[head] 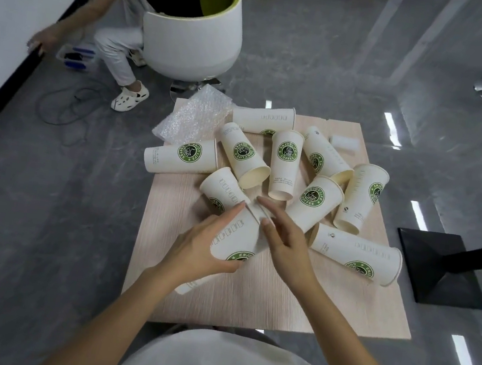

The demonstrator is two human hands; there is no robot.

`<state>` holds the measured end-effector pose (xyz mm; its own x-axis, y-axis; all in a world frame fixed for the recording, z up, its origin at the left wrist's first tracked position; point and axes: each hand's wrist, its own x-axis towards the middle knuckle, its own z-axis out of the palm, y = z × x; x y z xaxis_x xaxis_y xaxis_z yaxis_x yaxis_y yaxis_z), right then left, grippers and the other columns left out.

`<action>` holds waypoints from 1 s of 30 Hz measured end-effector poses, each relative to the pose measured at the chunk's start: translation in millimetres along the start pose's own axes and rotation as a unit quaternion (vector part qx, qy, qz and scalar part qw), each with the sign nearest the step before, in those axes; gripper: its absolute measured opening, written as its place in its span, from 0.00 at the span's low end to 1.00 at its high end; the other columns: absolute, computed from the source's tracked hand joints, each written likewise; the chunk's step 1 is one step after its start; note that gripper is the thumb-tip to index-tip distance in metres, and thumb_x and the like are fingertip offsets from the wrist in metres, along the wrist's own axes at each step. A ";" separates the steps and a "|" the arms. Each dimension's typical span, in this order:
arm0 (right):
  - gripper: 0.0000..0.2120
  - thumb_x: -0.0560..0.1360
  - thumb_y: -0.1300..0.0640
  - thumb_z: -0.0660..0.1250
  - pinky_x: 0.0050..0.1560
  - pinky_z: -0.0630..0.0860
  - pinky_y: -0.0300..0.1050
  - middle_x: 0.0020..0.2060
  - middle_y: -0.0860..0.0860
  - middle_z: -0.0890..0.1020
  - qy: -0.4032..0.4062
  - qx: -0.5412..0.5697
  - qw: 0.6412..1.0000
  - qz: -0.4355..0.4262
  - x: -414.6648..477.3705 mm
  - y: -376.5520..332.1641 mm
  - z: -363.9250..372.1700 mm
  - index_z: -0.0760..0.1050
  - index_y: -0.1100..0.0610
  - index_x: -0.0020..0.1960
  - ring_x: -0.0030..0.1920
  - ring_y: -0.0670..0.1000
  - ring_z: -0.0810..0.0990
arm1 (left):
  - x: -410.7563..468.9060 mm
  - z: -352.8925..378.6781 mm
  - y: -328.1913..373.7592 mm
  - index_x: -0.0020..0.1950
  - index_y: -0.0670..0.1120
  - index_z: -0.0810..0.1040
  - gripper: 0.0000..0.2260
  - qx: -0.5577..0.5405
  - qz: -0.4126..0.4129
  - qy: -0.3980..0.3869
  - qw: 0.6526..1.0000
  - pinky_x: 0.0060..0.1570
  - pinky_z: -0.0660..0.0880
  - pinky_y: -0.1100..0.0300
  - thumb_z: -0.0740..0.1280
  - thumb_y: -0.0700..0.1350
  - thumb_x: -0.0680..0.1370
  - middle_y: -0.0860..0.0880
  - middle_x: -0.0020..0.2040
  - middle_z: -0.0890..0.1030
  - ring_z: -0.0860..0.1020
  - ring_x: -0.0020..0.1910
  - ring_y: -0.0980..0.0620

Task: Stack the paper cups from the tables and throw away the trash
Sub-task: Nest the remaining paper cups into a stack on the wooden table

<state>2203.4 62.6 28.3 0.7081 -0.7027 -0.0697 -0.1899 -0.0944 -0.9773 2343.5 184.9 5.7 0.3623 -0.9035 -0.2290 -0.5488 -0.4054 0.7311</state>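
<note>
Several white paper cups with green coffee logos lie scattered on a light wooden table (248,299), most on their sides. My left hand (200,247) grips one cup (236,240) near the table's middle, fingers wrapped round its wall. My right hand (284,237) hovers beside that cup's far end with fingers loosely spread, thumb touching the cup. Another cup (223,187) lies just beyond, and a long cup (356,254) lies to the right. One cup (284,165) stands upside down at the centre.
Bubble wrap (194,118) hangs over the table's far left corner. A small white piece (344,142) lies at the far right. A person sits in a white and green chair (191,38) beyond the table. A black table base (440,266) stands on the right.
</note>
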 end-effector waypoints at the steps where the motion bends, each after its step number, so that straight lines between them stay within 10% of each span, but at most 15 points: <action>1: 0.15 0.80 0.58 0.60 0.54 0.74 0.44 0.49 0.53 0.82 0.000 -0.006 1.000 0.000 -0.3 1.5 1.1 0.74 0.49 0.65 0.49 0.46 0.78 | -0.6 1.3 0.4 0.71 0.77 0.44 0.46 -0.007 -0.003 -0.002 1.000 0.54 0.78 0.50 0.75 0.58 0.68 0.57 0.66 0.70 0.74 0.60 0.55; 11: 0.13 0.81 0.58 0.59 0.56 0.70 0.32 0.52 0.36 0.80 0.024 -0.002 1.000 -0.004 4.4 -5.3 12.3 0.76 0.49 0.62 0.55 0.35 0.76 | -0.6 3.6 3.6 0.69 0.79 0.42 0.46 -0.027 -0.023 0.024 0.999 0.55 0.77 0.47 0.74 0.59 0.69 0.58 0.68 0.70 0.74 0.61 0.53; 30: 0.13 0.78 0.63 0.60 0.50 0.73 0.41 0.40 0.48 0.82 0.029 -0.086 0.994 0.054 87.8 17.0 35.3 0.76 0.53 0.59 0.44 0.47 0.79 | -2.6 -24.7 -40.7 0.74 0.72 0.52 0.46 -0.121 -0.123 0.119 0.978 0.55 0.77 0.45 0.75 0.63 0.63 0.58 0.64 0.75 0.76 0.59 0.53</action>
<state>2286.3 24.2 -1.5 0.6386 -0.7536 -0.1558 -0.3797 -0.1325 -0.9156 2383.6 207.2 -7.5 0.6422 -0.7126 -0.2826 -0.2388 -0.5363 0.8096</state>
